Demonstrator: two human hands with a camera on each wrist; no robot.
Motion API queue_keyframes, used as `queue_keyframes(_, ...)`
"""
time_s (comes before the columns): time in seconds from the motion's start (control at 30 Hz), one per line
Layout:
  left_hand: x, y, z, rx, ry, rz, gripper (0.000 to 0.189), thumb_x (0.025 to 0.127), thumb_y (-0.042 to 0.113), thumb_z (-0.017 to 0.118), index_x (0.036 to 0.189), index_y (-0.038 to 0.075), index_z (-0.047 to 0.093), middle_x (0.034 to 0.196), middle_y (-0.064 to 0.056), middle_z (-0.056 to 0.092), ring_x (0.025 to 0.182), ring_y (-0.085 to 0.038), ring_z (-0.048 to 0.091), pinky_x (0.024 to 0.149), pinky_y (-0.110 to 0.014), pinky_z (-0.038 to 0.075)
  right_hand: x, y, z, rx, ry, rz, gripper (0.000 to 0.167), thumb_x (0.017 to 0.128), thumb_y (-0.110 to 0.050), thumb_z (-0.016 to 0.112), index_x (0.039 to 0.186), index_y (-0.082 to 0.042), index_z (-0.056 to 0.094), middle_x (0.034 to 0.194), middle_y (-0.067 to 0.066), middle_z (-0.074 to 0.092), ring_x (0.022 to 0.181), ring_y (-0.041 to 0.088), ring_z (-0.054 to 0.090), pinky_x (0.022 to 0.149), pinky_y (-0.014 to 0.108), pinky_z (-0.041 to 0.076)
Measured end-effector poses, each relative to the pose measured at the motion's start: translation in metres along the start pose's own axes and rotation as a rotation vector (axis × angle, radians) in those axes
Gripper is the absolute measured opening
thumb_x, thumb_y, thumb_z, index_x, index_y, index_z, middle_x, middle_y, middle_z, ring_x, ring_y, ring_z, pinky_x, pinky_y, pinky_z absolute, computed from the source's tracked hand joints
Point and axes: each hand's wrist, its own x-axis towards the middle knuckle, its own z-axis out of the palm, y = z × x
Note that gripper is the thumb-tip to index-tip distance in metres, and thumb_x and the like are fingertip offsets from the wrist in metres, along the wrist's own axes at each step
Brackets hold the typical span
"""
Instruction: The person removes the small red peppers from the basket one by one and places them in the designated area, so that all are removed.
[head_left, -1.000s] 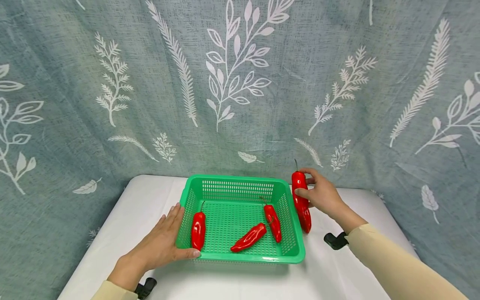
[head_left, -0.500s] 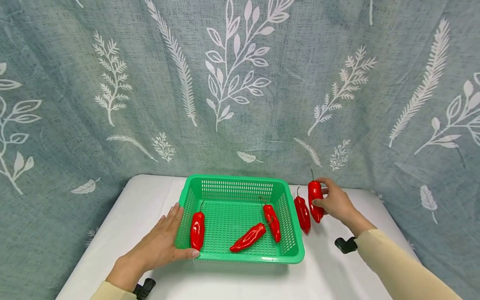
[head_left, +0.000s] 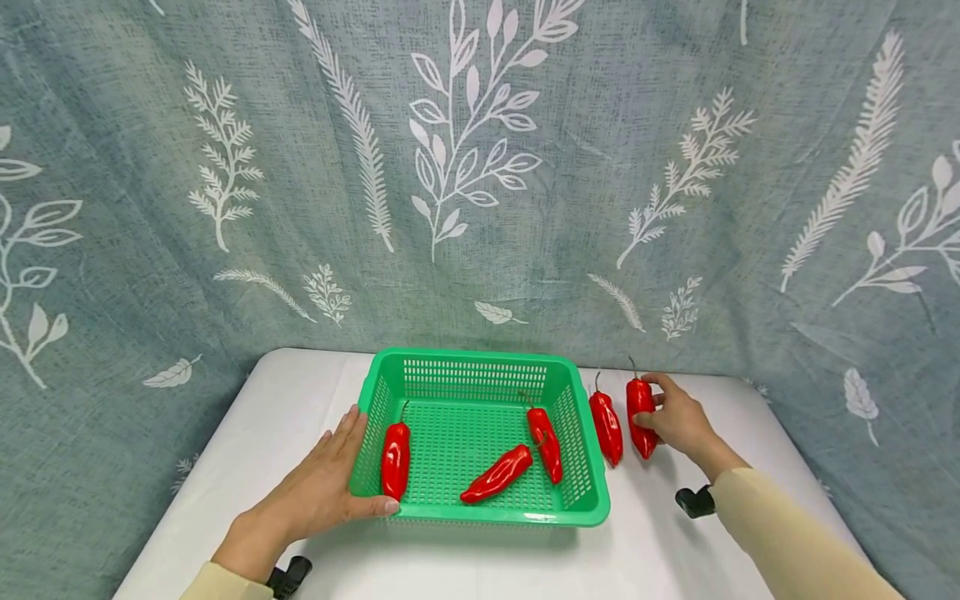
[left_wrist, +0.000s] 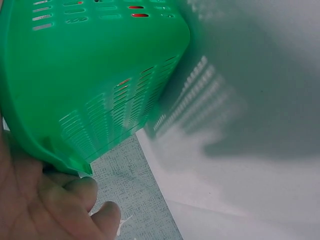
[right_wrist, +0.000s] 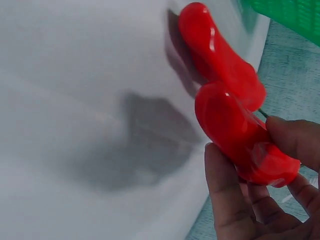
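Observation:
My right hand [head_left: 684, 417] grips a glossy red chili pepper [head_left: 640, 408] between thumb and fingers, stem pointing away from me, to the right of the basket. In the right wrist view this held pepper [right_wrist: 230, 125] hangs close over the white table, its shadow off to one side. A second red pepper [head_left: 607, 429] lies between it and the green basket [head_left: 480, 518]. At the basket's left side rests my left hand [head_left: 322, 479], fingers straight along the edge and thumb on the front rim. The left wrist view shows those fingers [left_wrist: 80, 195] at the rim's underside.
Inside the basket lie a pepper [head_left: 396, 461] at the left, one slanting [head_left: 498, 475] near the front and another [head_left: 545, 444] at the right. A patterned grey-green curtain [head_left: 480, 208] hangs behind the white table [head_left: 420, 571].
My right hand has carried its pepper rightward from beside the basket, then lowered it toward the table. The second pepper, partly covered before, now shows fully. The left hand stays put.

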Motion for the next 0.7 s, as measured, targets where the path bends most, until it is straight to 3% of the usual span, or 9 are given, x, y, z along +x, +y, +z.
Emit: queue_keyframes(0.7,0.000,-0.001,0.001,-0.030,-0.003,-0.021,0.139,0.075,0.087,0.071,0.168,-0.002,0.016,0.177,-0.020,0.009,0.161,-0.045,0.020,0.128,-0.064,0.024,0.015,0.016,0.021,0.014,-0.046,0.029,0.076,0.094,-0.009,0.073,0.159,-0.001,0.035,0.139,0.038,0.052,0.094,0.030,0.070,0.066,0.035,0.065)
